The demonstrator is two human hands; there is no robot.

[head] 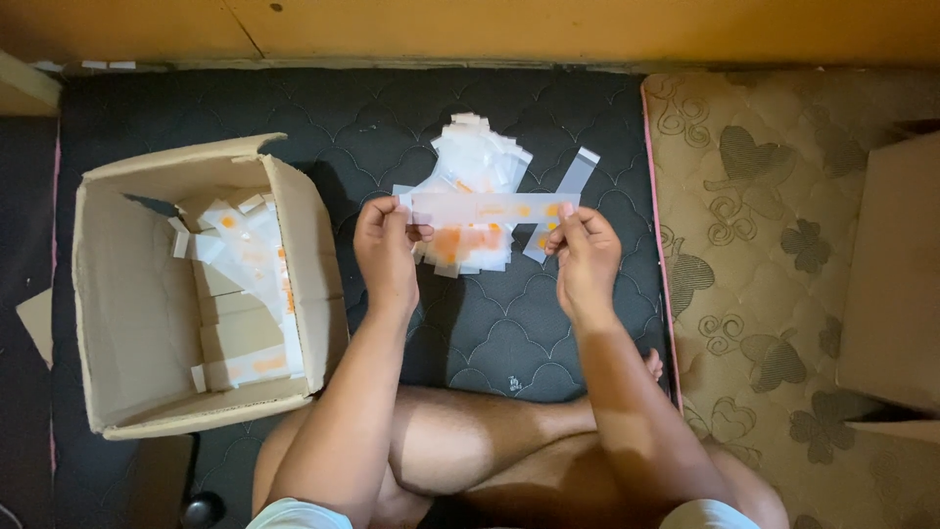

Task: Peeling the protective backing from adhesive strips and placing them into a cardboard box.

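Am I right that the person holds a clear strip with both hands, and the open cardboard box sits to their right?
Not quite: the head view shows the box on their left. The left hand and right hand do hold the strip between them.

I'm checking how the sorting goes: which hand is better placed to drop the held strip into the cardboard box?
Probably the left hand. It pinches the strip's left end and sits right beside the open cardboard box. The right hand holds the far end and would have to cross over.
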